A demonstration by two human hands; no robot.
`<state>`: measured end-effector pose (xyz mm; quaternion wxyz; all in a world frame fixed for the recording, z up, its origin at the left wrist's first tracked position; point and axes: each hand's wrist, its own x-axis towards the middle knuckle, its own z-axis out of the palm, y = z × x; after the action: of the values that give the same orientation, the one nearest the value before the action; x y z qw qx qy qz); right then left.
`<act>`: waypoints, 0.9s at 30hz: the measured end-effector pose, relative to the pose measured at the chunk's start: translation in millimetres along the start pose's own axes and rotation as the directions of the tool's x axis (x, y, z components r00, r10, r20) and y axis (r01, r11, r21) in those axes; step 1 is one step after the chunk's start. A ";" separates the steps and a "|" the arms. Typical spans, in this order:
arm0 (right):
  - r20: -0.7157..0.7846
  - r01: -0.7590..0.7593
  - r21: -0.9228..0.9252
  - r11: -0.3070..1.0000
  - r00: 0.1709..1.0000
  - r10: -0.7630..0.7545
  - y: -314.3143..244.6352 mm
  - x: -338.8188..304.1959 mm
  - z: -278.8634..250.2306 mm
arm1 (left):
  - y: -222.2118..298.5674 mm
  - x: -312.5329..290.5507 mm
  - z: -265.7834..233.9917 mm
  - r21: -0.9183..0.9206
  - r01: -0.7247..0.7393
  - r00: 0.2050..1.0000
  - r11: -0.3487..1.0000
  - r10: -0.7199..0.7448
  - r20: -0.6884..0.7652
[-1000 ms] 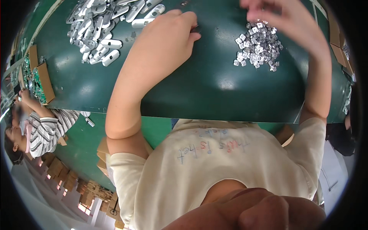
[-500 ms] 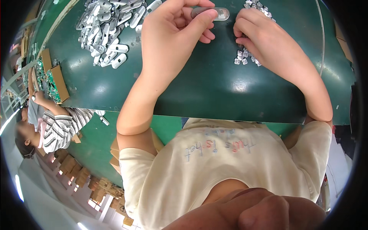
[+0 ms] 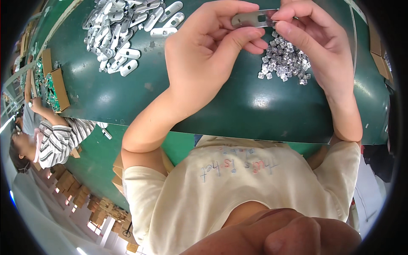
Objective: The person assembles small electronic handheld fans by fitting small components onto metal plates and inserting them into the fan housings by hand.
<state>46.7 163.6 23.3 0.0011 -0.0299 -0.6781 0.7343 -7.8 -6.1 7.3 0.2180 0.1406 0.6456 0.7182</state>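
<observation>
- Head view: left hand (image 3: 199,55) pinches a gray oval casing (image 3: 248,19) above the green table (image 3: 212,110), well back from its near edge.
- Right hand (image 3: 318,38) touches the casing's right end; I can't tell what it pinches.
- Little clear squares (image 3: 284,61) lie nearby; more casings (image 3: 112,32) sit heaped toward the table's left edge.

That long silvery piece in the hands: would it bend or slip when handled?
The silvery piece is probably stiff, as it shows no bend. It is likely light, being smaller than the left hand, and its smooth sheen suggests it might slip.
</observation>
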 end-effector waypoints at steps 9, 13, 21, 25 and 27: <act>0.029 -0.089 0.289 0.953 0.996 0.084 8.9 -6.3 6.9 | -8.5 -8.1 2.8 0.060 -0.155 0.987 0.986 0.152 0.059; 0.089 -0.214 0.232 0.949 0.976 0.198 4.8 -4.3 -2.3 | -12.5 -8.0 2.8 0.088 -0.228 0.971 0.970 0.221 0.087; -0.002 -0.001 0.031 1.000 1.000 0.001 13.8 10.5 -13.0 | -12.6 -2.2 0.5 -0.058 -0.055 0.994 0.997 0.060 0.092; -0.249 0.067 -0.675 0.734 0.917 -0.313 28.4 71.2 -80.4 | -17.7 1.3 -1.0 -0.101 -0.011 0.998 0.995 0.017 0.060; -0.210 -0.101 -0.966 0.236 0.842 -0.498 18.6 111.0 -129.1 | -17.8 1.6 1.2 -0.118 0.032 0.996 0.993 -0.022 0.090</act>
<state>-57.5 295.4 -10.1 0.2486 -0.1151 -0.9528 0.1309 -6.3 -3.0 -10.3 0.2640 0.1501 0.5932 0.7455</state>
